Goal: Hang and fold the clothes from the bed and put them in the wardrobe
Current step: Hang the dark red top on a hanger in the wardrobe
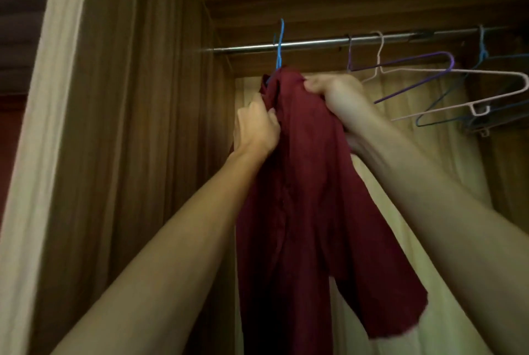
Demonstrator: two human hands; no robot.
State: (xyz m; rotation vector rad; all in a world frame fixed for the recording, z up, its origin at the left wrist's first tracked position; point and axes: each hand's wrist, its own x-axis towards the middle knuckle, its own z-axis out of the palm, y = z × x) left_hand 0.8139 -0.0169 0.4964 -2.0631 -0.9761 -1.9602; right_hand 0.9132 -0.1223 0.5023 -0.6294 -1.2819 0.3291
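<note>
Red shirt (309,211) hangs between the forearms, its bunched top gripped by the left hand (254,128) and right hand (332,91), the blue hanger (280,45) rising just above them to the rail (315,43), so the hanging step seems nearly done, needing the hook seated before release.

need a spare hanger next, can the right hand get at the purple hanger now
Probably, once free: the right hand grips the red garment; the purple hanger hangs close beside it, nothing between.
</note>
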